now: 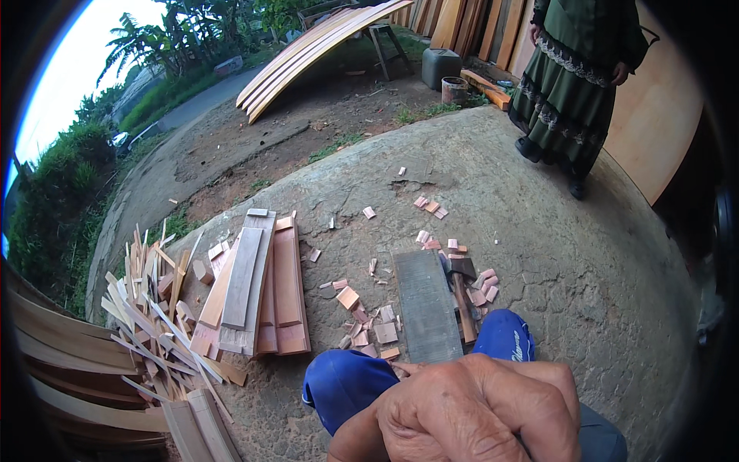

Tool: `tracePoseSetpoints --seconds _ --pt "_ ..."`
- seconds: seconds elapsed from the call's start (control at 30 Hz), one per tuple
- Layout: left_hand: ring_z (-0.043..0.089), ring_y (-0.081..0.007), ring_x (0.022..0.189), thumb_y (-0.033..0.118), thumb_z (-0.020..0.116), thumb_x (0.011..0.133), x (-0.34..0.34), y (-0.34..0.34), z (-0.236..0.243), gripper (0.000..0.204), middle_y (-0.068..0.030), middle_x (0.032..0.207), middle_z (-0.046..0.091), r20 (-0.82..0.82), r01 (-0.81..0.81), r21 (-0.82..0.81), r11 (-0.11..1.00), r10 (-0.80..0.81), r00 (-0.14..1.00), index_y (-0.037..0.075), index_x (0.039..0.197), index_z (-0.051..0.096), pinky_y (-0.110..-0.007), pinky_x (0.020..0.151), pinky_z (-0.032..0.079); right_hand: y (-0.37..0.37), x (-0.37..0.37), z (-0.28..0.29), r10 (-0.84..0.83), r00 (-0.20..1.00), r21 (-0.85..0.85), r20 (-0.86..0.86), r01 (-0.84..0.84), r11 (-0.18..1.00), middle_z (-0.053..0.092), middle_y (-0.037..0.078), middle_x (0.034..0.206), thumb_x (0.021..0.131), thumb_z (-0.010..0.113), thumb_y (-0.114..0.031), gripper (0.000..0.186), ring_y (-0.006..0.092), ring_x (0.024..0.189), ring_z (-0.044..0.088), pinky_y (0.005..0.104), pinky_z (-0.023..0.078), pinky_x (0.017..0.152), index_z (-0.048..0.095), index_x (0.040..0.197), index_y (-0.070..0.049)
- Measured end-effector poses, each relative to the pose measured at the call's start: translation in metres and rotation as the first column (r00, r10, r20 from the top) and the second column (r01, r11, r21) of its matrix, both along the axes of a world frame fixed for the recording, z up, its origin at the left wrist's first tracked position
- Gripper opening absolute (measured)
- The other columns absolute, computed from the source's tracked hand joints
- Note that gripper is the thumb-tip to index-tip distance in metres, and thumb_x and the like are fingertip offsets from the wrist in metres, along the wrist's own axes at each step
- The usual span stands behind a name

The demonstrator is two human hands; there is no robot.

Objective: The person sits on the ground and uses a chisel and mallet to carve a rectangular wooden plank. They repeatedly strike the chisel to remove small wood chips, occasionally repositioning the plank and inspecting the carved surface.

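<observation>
Close to the camera, my left hand (469, 412) fills the lower middle, its forearm coming in from the lower left. Its fingers are curled closed, and whatever they may hold is hidden. A bit of skin shows behind it beside my knee; my right hand cannot be made out apart from it. Beyond the hand, between my blue-clad knees, a flat grey board (425, 304) lies on the concrete. Right beside it rests a hatchet with a wooden handle (464, 308), its dark head pointing away. Small cut wood blocks (386, 333) lie scattered around both.
Stacked planks (289, 285) lie left of centre, beside a heap of thin offcuts (158, 308). Bent slats (73, 377) are piled at the lower left. A person in a long green garment (573, 85) stands far right. Long boards (308, 58) lean on a trestle behind.
</observation>
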State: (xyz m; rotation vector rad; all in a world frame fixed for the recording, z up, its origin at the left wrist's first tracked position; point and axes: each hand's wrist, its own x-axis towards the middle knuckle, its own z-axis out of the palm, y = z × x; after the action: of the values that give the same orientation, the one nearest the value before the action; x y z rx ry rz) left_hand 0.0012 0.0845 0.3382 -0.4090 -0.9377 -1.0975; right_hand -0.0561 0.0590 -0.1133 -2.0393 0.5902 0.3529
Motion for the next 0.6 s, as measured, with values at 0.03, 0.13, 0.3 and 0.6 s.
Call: tracePoseSetpoints --seconds 0.03,0.13,0.3,0.6 --pt "0.063 -0.022 0.078 0.025 0.066 0.1 -0.018 -0.003 0.006 0.027 -0.0165 0.093 0.07 -0.116 0.068 -0.041 0.997 -0.073 0.991 0.001 0.098 0.077 -0.033 0.065 0.049 -0.005 -0.008 0.013 -0.019 1.0 -0.003 -0.024 0.019 1.0 0.067 0.028 0.127 0.1 0.057 -0.047 0.07 0.0421 0.109 0.069 0.0496 0.055 0.094 0.036 0.157 -0.013" --pt "0.061 -0.0242 0.066 0.036 0.074 0.096 -0.073 -0.007 0.02 0.029 -0.0181 0.088 0.068 -0.408 0.171 -0.157 0.973 -0.221 0.886 0.008 0.09 0.078 -0.031 0.054 0.047 -0.006 -0.008 0.009 0.027 0.999 0.036 -0.022 -0.026 0.999 0.068 0.029 0.125 0.099 0.058 -0.048 0.069 0.0439 0.108 0.069 0.0513 0.055 0.093 0.039 0.156 -0.014" --pt "0.054 -0.0189 0.054 0.024 0.076 0.092 -0.042 0.007 0.042 0.033 -0.0107 0.066 0.06 -0.002 0.145 0.079 0.986 -0.145 0.989 0.008 0.066 0.062 -0.03 0.044 0.04 -0.014 -0.005 -0.053 -0.12 0.987 -0.012 0.106 0.122 0.992 0.073 0.024 0.111 0.095 0.061 -0.044 0.056 0.0424 0.106 0.071 0.0536 0.055 0.089 0.052 0.145 -0.019" --pt "0.057 -0.0175 0.056 0.034 0.078 0.092 -0.013 0.01 0.034 0.041 -0.0103 0.067 0.065 -0.149 -0.33 0.0 0.944 0.326 0.934 0.006 0.065 0.066 -0.028 0.046 0.041 -0.026 -0.006 0.0 -0.086 0.993 -0.024 0.081 0.088 0.996 0.074 0.022 0.109 0.097 0.059 -0.04 0.052 0.0411 0.103 0.071 0.0517 0.056 0.088 0.056 0.142 -0.014"
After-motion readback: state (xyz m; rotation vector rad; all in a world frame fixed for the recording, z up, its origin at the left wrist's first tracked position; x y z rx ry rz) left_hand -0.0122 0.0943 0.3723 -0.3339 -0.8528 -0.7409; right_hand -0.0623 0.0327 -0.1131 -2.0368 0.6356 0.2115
